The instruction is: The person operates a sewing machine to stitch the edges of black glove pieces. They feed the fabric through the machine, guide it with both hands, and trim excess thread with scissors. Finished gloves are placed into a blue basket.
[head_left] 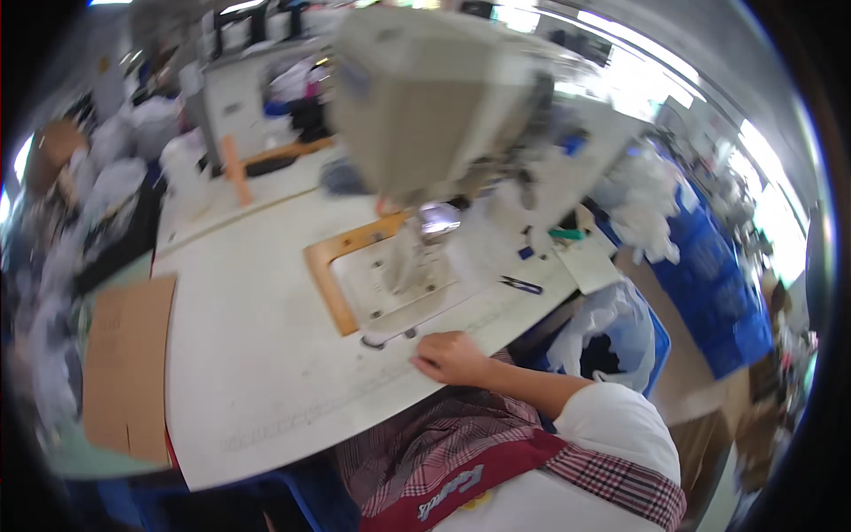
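My right hand [450, 357] rests near the front edge of the white sewing table [257, 363], its fingers curled closed. Whatever may lie inside those fingers is hidden. My left hand is out of the picture. Just beyond the right hand, small dark pieces [372, 343] sit by the front of the metal machine plate [355, 279]. Over that plate looms a beige sewing machine head [417, 106], blurred, with a lit spot at the needle area. A pair of dark thread snips [521, 285] lies on the table, to the right of the plate.
A wooden frame edge [332, 297] borders the plate. Brown cardboard [128, 363] stands at the table's left end. On the right are a plastic bag [612, 328] holding something dark, and stacked blue crates [718, 275]. White bundles [146, 124] crowd the far left.
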{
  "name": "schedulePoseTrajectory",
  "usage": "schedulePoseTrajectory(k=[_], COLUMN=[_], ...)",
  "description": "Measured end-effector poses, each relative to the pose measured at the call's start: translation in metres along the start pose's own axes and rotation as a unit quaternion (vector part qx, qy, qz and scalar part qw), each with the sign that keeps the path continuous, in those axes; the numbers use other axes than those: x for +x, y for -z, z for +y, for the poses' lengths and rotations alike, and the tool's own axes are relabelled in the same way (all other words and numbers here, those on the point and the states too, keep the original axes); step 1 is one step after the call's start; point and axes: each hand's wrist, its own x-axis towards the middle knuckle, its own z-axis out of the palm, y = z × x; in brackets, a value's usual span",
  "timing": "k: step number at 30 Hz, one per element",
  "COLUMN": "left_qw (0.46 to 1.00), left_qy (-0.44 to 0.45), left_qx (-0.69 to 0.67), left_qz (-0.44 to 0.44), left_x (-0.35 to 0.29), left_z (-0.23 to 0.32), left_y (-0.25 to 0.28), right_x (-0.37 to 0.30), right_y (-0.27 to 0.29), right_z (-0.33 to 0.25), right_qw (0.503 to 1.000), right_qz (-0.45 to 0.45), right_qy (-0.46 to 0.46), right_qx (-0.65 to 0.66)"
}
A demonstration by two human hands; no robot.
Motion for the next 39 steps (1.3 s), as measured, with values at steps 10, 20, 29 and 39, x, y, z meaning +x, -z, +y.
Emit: schedulePoseTrajectory(k=[10, 20, 29, 39], left_qw=[0.967, 0.821, 0.907, 0.892], left_qy=[-0.163, -0.102, -0.104, -0.190], left_qx=[0.094, -0.041, -0.050, 0.055], left_qz=[-0.172, -0.560, -0.404, -0.406], left_x=[-0.152, -0.253, -0.322, -0.248], left_z=[0.112, 0.079, -0.030, 0.024], left_y=[-0.177, -0.298, -0.391, -0.366], right_x=[-0.019, -0.015, -0.023, -0.033], right_y=[-0.012, -0.019, 0.034, 0.081], right_z=[-0.030, -0.044, -0.034, 0.047], right_qw=[0.989, 0.783, 0.762, 0.731], right_qz=[-0.022, -0.110, 0.076, 0.037], right_qy=[-0.018, -0.063, -0.319, -0.382], right_qx=[0.148, 0.609, 0.558, 0.564])
